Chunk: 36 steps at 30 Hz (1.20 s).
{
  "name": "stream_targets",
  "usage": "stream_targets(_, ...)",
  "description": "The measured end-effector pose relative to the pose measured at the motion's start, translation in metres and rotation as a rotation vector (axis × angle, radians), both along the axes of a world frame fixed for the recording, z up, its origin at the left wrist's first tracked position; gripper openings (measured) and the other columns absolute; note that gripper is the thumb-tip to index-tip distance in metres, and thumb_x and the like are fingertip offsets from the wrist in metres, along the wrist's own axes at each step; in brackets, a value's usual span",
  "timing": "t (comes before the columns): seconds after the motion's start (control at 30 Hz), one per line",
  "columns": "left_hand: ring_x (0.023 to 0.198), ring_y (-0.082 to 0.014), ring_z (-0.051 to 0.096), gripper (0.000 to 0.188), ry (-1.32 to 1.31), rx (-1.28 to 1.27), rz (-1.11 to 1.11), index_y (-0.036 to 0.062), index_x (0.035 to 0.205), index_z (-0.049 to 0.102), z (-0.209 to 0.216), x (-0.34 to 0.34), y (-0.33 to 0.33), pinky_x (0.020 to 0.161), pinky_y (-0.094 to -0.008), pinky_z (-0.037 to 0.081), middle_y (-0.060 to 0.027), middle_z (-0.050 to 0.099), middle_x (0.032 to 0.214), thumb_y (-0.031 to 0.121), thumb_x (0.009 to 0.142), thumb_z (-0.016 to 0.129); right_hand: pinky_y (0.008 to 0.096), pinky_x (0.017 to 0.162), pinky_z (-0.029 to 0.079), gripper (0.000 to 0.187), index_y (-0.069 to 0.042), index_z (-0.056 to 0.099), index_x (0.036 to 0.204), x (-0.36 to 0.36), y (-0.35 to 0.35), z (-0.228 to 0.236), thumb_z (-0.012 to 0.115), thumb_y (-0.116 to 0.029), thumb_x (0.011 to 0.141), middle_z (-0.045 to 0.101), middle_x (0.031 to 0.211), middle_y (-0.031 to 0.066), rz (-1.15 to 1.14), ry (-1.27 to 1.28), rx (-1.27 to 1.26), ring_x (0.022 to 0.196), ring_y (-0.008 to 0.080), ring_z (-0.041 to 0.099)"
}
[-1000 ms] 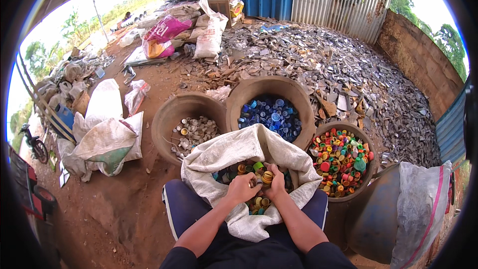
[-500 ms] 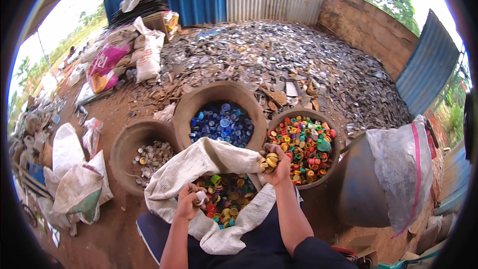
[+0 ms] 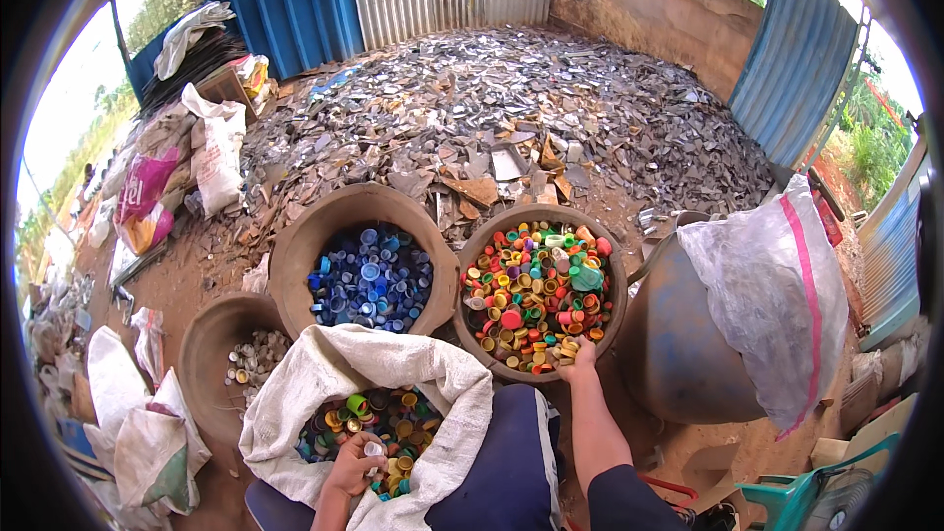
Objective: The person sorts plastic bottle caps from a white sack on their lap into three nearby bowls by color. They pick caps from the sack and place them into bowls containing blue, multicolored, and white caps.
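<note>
A white woven sack [image 3: 462,388] lies open on my lap, with mixed coloured bottle caps [image 3: 398,423] inside. Over its mouth, my left hand [image 3: 346,472] is closed around a whitish bottle cap [image 3: 374,450]. My right hand [image 3: 580,358] reaches to the near right rim of a round basin [image 3: 618,310] full of red, yellow, orange and green caps [image 3: 536,290]. Yellow bottle caps [image 3: 566,346] show at its fingers, which partly hide them. Left of that basin stands a larger basin [image 3: 285,280] of blue caps [image 3: 369,275].
A smaller basin [image 3: 197,354] with whitish caps stands at the left. On the right, a blue-grey drum [image 3: 669,354] carries a clear plastic sack [image 3: 762,295]. Flat scrap pieces [image 3: 472,108] cover the ground behind, and filled sacks [image 3: 147,433] lie at the far left.
My right hand has moved from above the sack, out to the coloured-cap basin with the yellow caps. My left hand stays at the sack with the whitish cap. The view has turned right.
</note>
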<state>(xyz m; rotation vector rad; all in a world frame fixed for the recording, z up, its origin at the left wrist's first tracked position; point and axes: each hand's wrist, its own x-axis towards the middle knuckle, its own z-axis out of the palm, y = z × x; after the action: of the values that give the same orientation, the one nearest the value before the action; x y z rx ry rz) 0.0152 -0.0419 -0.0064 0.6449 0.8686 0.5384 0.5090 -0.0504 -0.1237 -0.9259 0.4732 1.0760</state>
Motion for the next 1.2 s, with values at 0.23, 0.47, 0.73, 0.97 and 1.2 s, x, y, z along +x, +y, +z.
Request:
stream_targets(0.23,0.067,-0.0206,0.063,0.019,0.06,-0.116,0.047,0.0078,0.104,0.054,-0.011,0.012,0.001,0.044,-0.0284,0.041,-0.0117,0.062,0.09,0.0,0.087,0.055,0.0586,0.094,0.039,0.054,-0.005,0.043,0.119,0.069,0.097,0.048,0.041,-0.051,0.092,0.05,0.115,0.0181,-0.058,-0.328,0.538,0.102,0.0348,0.054)
stream_targets(0.47,0.079,-0.0215,0.062,0.036,0.016,-0.022,0.135,0.0024,0.121,0.048,-0.019,0.011,-0.001,0.066,-0.0342,0.056,-0.0112,0.061,0.098,0.008,0.087,0.058,0.0536,0.113,0.009,0.074,-0.002,0.016,0.146,0.082,0.096,0.093,0.042,-0.045,0.092,0.014,0.151,0.02,-0.262,-0.261,0.445,0.142,0.0353,0.009)
stream_targets(0.73,0.099,-0.0277,0.061,0.049,-0.109,-0.014,0.105,0.0052,0.124,0.045,-0.017,0.014,0.001,0.076,-0.0405,0.053,-0.0143,0.054,0.118,-0.007,0.079,0.061,0.0461,0.079,0.054,0.026,-0.005,0.051,0.114,-0.028,0.051,0.117,0.052,-0.016,0.091,0.061,0.098,0.0131,0.312,-0.52,0.28,0.091,0.0285,0.063)
stream_targets(0.97,0.108,-0.0246,0.058,0.064,-0.088,0.188,-0.028,0.0016,0.131,0.038,0.013,0.009,0.006,0.088,-0.0366,0.053,-0.0118,0.049,0.122,-0.012,0.074,0.064,0.0384,0.069,0.056,0.02,-0.001,0.052,0.109,-0.177,0.029,0.153,0.052,-0.006,0.09,0.062,0.091,0.0115,0.843,-0.508,0.437,0.077,0.0229,0.065)
stream_targets(1.2,0.1,-0.0218,0.061,0.051,-0.117,0.298,0.256,0.0011,0.127,0.043,0.043,-0.036,0.031,0.081,-0.0344,0.055,-0.01,0.055,0.114,-0.007,0.08,0.061,0.0399,0.07,0.057,0.022,0.0,0.051,0.111,-0.239,0.037,0.142,0.054,-0.004,0.09,0.06,0.095,0.0133,1.312,-0.591,0.331,0.081,0.0238,0.065)
